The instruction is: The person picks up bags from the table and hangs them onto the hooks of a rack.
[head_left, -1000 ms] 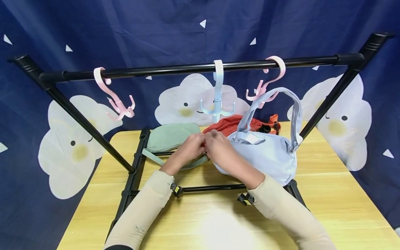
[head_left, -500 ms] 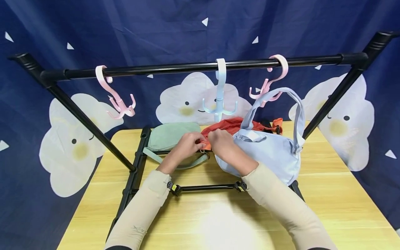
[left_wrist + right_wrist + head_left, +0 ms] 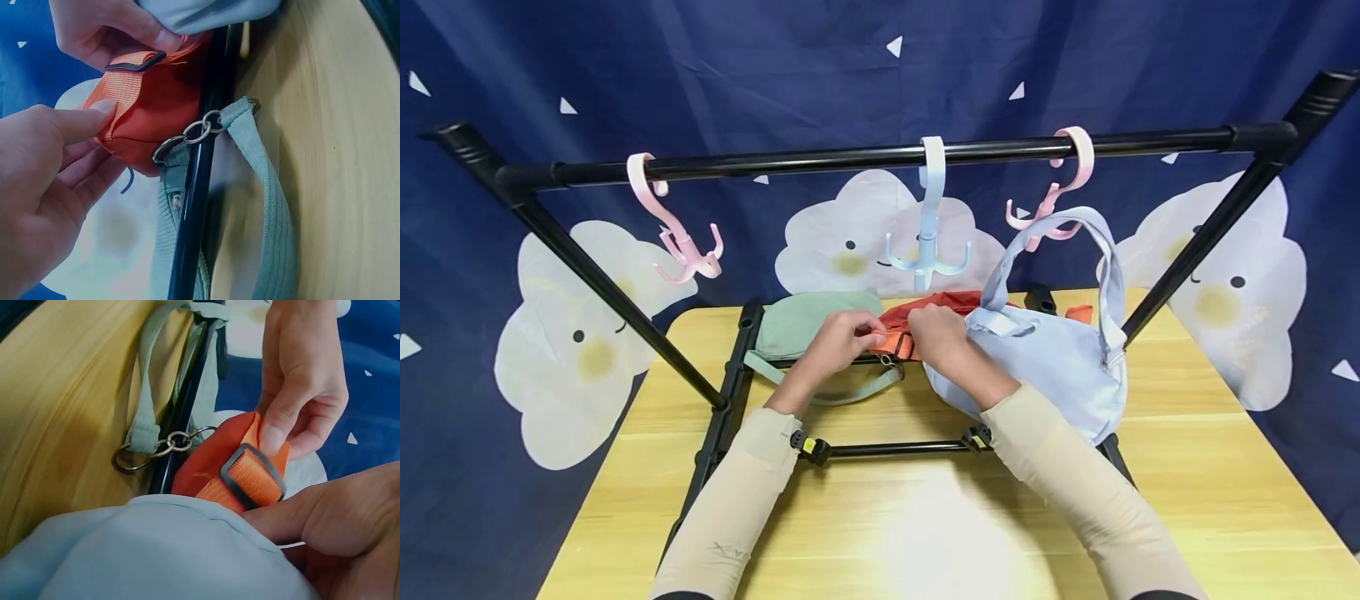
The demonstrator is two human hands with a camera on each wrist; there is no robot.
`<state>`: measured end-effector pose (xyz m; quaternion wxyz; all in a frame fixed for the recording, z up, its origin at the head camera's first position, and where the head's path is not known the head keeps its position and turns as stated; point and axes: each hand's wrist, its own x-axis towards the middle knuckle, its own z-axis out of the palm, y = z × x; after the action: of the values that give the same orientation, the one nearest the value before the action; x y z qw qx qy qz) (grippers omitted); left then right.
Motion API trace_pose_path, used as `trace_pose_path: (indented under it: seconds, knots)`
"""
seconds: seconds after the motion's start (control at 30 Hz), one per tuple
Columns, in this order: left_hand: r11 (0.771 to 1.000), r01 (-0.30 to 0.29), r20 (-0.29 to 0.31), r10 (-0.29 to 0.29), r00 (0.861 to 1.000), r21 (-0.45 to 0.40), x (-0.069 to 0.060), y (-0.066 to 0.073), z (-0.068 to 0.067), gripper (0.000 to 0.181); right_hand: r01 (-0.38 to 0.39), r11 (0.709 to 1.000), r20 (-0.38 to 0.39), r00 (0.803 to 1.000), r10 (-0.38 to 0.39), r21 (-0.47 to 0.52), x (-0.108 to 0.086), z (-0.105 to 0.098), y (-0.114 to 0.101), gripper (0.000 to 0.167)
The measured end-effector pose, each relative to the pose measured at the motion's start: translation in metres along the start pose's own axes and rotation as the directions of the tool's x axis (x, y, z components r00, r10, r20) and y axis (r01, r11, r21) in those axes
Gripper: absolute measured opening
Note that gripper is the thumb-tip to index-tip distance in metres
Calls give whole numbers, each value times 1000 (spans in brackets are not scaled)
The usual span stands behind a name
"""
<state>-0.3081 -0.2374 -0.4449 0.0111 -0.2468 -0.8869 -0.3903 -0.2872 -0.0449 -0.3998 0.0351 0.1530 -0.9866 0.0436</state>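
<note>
A red bag with an orange webbing strap lies at the back, partly hidden behind the light blue bag. My left hand pinches the strap at the bag's left end, thumb on top. Close by on the right, my right hand grips the strap beyond a black slider buckle; the light blue bag covers part of these fingers in the right wrist view. To the left lies a green corduroy bag, its strap joined by metal rings across a black bar.
A black rack bar spans the view above my hands. From it hang a pink hook, a blue hook and another pink hook. The rack's lower rail crosses the wooden table.
My hands have moved apart, the left one leftward. The orange strap and its slider now show between them. At the red bag's right end, the orange part has sunk mostly behind the light blue bag.
</note>
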Motion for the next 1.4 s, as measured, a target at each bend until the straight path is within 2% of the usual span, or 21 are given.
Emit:
trace_pose_path:
  seconds: [0.13, 0.23, 0.33, 0.43, 0.53, 0.63, 0.77, 0.97, 1.13, 1.27, 1.4]
  knots:
    - [999, 15, 36, -16, 999, 33, -1, 3, -3, 7, 20, 1000, -80, 997, -18, 22, -1, 2, 3, 25]
    - [995, -27, 95, 19, 995, 91, 1, 12, -4, 17, 32, 999, -90, 996, -28, 41, -1, 2, 4, 22]
    - [984, -99, 163, 74, 984, 146, 5, 25, -3, 28, 36, 997, -74, 997, -31, 66, -2, 0, 4, 18]
    - [978, -118, 209, 81, 975, 173, 8, 36, -1, 24, 32, 995, -65, 998, -26, 90, -2, -1, 4, 18]
    - [981, -78, 211, 40, 977, 179, 10, 43, 1, 15, 21, 993, -67, 998, -13, 117, -3, -3, 4, 23]
    - [977, -51, 183, 13, 983, 205, 11, 45, 2, 14, 18, 990, -76, 997, -8, 136, -4, -5, 3, 28]
    - [970, -62, 138, 30, 990, 235, 11, 41, 3, 11, 27, 989, -75, 997, -16, 144, -5, -7, 4, 34]
    - [991, -39, 83, 29, 996, 126, 5, 36, -5, 12, 30, 990, -58, 998, -23, 139, -7, -9, 8, 28]
    - [1000, 14, 8, -14, 1000, -6, -4, 35, -20, 15, 56, 987, -124, 992, -38, 151, -7, -8, 14, 23]
    - [991, 61, -26, -64, 998, -117, -9, 31, -34, 10, 53, 980, -163, 986, -21, 193, -7, -9, 20, 21]
    - [970, 103, -9, -107, 994, -222, -13, 25, -41, 10, 38, 968, -225, 974, 19, 250, -5, -10, 23, 19]
